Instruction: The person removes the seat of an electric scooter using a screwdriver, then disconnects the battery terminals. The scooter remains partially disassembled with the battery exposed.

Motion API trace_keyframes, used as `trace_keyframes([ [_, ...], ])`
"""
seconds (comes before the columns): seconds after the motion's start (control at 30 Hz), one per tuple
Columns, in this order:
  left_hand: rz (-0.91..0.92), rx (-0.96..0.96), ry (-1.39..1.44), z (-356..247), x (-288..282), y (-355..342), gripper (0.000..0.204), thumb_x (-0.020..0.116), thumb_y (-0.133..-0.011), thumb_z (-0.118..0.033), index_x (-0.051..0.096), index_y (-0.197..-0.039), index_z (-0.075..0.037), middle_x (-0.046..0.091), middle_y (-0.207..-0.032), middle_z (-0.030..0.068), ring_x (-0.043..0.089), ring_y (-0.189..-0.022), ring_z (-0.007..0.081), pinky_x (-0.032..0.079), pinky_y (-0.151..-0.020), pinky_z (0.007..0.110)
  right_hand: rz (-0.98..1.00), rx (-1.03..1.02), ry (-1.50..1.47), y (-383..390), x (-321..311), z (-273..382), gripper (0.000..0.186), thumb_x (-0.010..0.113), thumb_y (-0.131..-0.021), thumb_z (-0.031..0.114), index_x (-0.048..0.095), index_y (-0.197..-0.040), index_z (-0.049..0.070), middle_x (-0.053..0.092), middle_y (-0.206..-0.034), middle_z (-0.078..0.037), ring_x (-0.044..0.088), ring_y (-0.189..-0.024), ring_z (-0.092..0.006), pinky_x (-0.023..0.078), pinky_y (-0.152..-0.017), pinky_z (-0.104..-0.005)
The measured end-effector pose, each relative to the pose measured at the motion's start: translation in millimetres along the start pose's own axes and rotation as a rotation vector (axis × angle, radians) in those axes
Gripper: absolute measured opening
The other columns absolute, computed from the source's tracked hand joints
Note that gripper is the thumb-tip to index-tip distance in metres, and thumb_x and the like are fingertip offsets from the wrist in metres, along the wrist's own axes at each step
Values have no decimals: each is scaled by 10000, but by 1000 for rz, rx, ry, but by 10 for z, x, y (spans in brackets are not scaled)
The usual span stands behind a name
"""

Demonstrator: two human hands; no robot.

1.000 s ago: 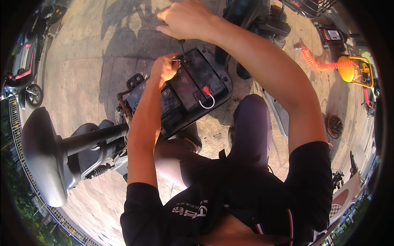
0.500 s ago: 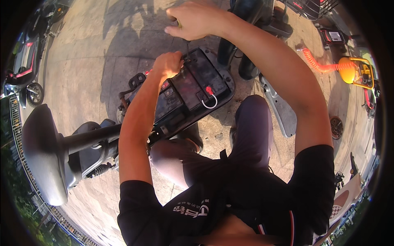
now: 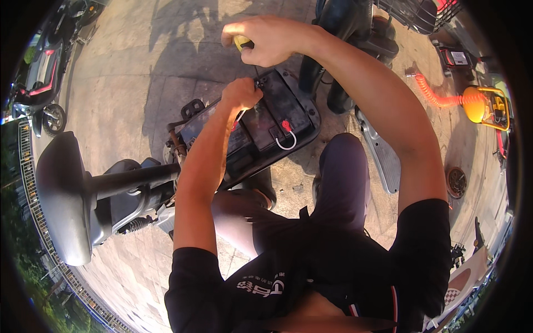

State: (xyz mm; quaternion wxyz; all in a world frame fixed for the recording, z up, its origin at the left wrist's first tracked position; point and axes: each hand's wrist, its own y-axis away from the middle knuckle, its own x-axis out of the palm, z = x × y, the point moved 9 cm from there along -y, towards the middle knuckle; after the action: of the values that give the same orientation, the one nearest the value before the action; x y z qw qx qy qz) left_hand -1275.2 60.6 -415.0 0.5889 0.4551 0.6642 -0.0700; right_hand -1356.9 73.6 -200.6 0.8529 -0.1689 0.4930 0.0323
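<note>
My right hand point(image 3: 272, 41) is closed round the yellow handle of a screwdriver point(image 3: 242, 42). Its thin shaft points down to the far corner of a black battery point(image 3: 286, 105). Close beside that corner, my left hand point(image 3: 242, 94) is closed, fingertips at the battery's top. A short white wire point(image 3: 240, 115) comes out from under this hand, near a red terminal cap point(image 3: 234, 126); what the fingertips pinch is hidden. Another red cap point(image 3: 286, 125) with a looped white wire point(image 3: 287, 147) sits at the battery's near end. The batteries lie in a black tray point(image 3: 313, 119).
A scooter seat on a post point(image 3: 64, 197) stands at left, joined to the tray's frame. A grey footboard point(image 3: 378, 150) lies right of my knee. Farther right are an orange coiled hose point(image 3: 438, 95) and a yellow-framed device point(image 3: 483, 105). A parked scooter point(image 3: 41, 75) stands far left.
My left hand has shifted right along the battery top, and a white wire now shows below it. My right hand is slightly lower, still on the screwdriver. The whole view has shifted a little.
</note>
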Motion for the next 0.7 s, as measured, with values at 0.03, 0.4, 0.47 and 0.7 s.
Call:
trace_keyframes([
  [0.03, -25, -12, 8, 15, 1, 1, 415, 576, -846, -366, 713, -991, -2, 688, -1042, 249, 652, -1013, 416, 519, -893, 481, 70, 83, 103, -9, 45, -96, 185, 606, -861, 201, 641, -1021, 115, 694, -826, -103, 671, -795, -337, 516, -662, -460],
  [0.4, -55, -114, 157, 61, 137, 88, 420, 586, -836, -365, 707, -996, 5, 681, -1036, 272, 648, -1018, 426, 513, -891, 484, 83, 97, 228, 9, 49, -187, 193, 597, -837, 183, 598, -1008, 93, 677, -865, -110, 665, -817, -321, 503, -677, -476],
  [0.47, -70, -138, 176, 67, 130, 99, 416, 590, -839, -364, 702, -1002, 3, 682, -1034, 273, 649, -1015, 429, 512, -888, 484, 116, -30, 27, 65, 67, -64, 212, 601, -835, 192, 596, -1022, 92, 675, -879, -111, 665, -833, -320, 506, -688, -474],
  [0.7, -114, -169, 205, 124, 191, 83, 397, 585, -874, -368, 674, -1010, -6, 683, -1013, 273, 646, -1002, 445, 512, -876, 493, -161, -91, 170, 79, -43, 23, 171, 617, -857, 228, 615, -969, 98, 668, -869, -120, 660, -834, -331, 505, -662, -474],
])
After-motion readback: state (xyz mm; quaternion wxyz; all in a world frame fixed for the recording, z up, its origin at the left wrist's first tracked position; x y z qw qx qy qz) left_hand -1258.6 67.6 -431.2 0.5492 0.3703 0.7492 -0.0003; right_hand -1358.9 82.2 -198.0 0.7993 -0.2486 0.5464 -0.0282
